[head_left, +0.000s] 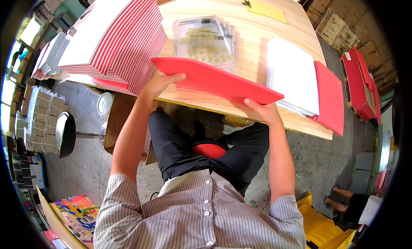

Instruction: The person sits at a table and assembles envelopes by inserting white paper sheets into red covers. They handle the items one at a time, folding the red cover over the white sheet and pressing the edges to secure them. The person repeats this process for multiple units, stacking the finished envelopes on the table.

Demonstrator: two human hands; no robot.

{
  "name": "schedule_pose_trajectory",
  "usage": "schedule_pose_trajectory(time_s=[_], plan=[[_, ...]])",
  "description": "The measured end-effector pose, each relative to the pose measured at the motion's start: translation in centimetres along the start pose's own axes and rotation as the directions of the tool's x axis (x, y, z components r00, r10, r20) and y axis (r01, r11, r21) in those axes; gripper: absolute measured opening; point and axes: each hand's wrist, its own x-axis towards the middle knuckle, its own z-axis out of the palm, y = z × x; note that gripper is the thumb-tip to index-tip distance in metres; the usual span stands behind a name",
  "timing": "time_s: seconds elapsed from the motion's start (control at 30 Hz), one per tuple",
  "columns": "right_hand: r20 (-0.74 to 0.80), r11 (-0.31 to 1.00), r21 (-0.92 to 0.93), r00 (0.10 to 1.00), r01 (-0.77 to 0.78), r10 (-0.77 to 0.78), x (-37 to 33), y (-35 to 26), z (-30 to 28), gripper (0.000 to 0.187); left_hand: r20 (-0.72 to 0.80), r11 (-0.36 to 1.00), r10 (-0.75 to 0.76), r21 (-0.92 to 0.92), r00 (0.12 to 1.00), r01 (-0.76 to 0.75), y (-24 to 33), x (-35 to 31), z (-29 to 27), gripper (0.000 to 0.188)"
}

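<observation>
— What's being held?
— A flat red card sheet [214,80], lifted just above the near edge of the wooden tabletop [253,38], tilted down toward four o'clock.
— And the hands?
— The left hand [159,82] has its fingers clenched on the sheet's end at nine o'clock, thumb on top. The right hand [262,110] grasps the corner at five o'clock from beneath.
— What lies around it?
— At twelve o'clock, partly behind the sheet, a stack of clear plastic sleeves with yellow print [206,40]. At three o'clock a pile of white sheets [292,73] resting on more red card [330,98]. At ten o'clock a fanned stack of red-and-white striped folders [116,38]. A yellow envelope [266,10] sits far back.
</observation>
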Motion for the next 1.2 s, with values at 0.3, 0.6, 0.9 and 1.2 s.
schedule_pose_trajectory(time_s=[0.3, 0.6, 0.9, 1.2], plan=[[-0.143, 0.939, -0.311, 0.969, 0.148, -0.200, -0.1, -2.0, 0.3, 0.034, -0.128, 0.909, 0.300, 0.339, 0.945, -0.242, 5.9, 0.7, 2.9, 0.037], [-0.306, 0.989, 0.037, 0.944, 0.140, -0.123, -10.6, -2.6, -0.9, 0.053, 0.260, 0.972, 0.132, 0.156, 0.956, -0.177, 11.1, -0.9, 5.0, 0.038], [-0.410, 0.731, 0.653, 0.719, -0.197, 0.560, -24.4, 4.7, 1.1, 0.058, 0.087, 0.656, 0.274, 0.712, 0.958, -0.252, -1.3, -4.7, 4.4, 0.038], [-0.457, 0.723, 0.677, 0.691, -0.138, 0.560, -24.2, 4.0, 3.1, 0.049, 0.255, 0.159, 0.281, 0.938, 0.925, -0.307, -4.9, -4.7, 5.5, 0.054]])
